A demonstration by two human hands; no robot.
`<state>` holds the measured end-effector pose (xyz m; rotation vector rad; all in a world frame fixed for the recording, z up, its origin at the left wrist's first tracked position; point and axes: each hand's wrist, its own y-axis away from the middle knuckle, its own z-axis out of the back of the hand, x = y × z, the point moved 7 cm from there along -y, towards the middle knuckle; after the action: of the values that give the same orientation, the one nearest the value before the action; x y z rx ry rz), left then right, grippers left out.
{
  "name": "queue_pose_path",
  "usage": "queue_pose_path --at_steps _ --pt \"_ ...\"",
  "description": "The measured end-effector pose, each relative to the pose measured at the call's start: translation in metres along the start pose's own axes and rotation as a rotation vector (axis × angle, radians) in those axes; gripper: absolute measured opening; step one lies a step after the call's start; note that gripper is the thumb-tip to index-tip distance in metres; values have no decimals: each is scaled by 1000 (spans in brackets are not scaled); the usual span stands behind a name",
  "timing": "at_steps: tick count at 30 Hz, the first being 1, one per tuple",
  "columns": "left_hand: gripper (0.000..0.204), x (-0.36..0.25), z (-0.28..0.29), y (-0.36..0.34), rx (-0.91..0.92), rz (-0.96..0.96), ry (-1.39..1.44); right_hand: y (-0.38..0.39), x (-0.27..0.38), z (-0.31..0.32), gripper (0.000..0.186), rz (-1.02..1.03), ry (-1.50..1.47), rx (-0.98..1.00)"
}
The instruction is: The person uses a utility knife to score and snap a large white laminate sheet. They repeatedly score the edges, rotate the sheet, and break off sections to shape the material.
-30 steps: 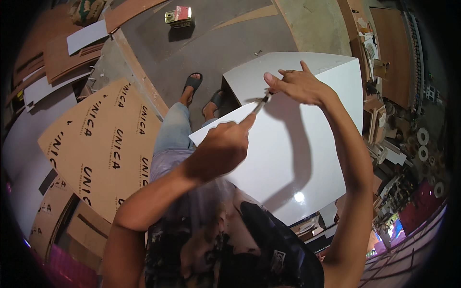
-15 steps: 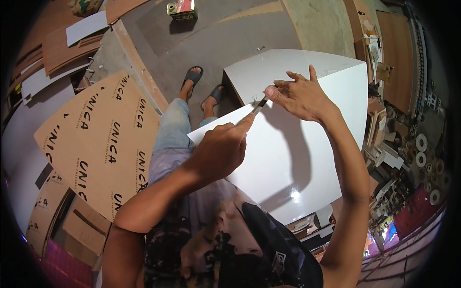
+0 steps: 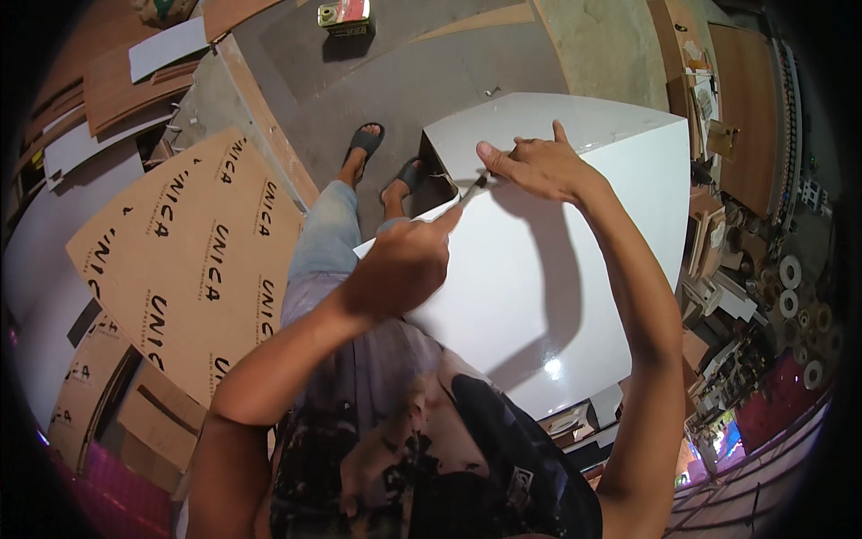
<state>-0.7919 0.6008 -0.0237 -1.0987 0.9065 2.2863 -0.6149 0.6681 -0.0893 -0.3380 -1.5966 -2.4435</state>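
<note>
My left hand [image 3: 401, 263] is closed around a slim, flat metal tool [image 3: 472, 189] with a dark tip, its index finger stretched along it. The tool's exact kind is not clear. It points away to the right, at the left edge of a glossy white panel [image 3: 503, 305], the top of a box-like piece with a white side. Just past the tip, my right hand [image 3: 543, 169] hovers over the panel's far edge, thumb and fingers spread. Its fingers appear to hold nothing. A dark shadow of my right arm falls across the panel.
To my left leans a brown printed laminate sheet [image 3: 193, 260], with stacked boards beyond it. A small tin or box [image 3: 345, 18] stands on the floor ahead. Shelves and tape rolls [image 3: 790, 271] crowd the right side. My sandalled feet are left of the panel.
Both hands have shifted slightly left, and the tool's tip has moved nearer to me along the panel's edge. My right thumb has come away from the tool and points outward.
</note>
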Motion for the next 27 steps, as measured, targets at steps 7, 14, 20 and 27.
queue_pose_path --at_steps 7,14,20,27 --pt "44 3 2 6 23 62 89 -6 10 0 109 -17 -23 39" --pt "37 -3 12 23 -118 -217 -178 -13 7 6 106 -7 -115 75" --pt "44 24 36 17 -97 141 553 26 -34 34 81 -13 -82 -347" --pt "48 67 57 13 -94 369 684 56 -2 3 22 305 -35 -624"
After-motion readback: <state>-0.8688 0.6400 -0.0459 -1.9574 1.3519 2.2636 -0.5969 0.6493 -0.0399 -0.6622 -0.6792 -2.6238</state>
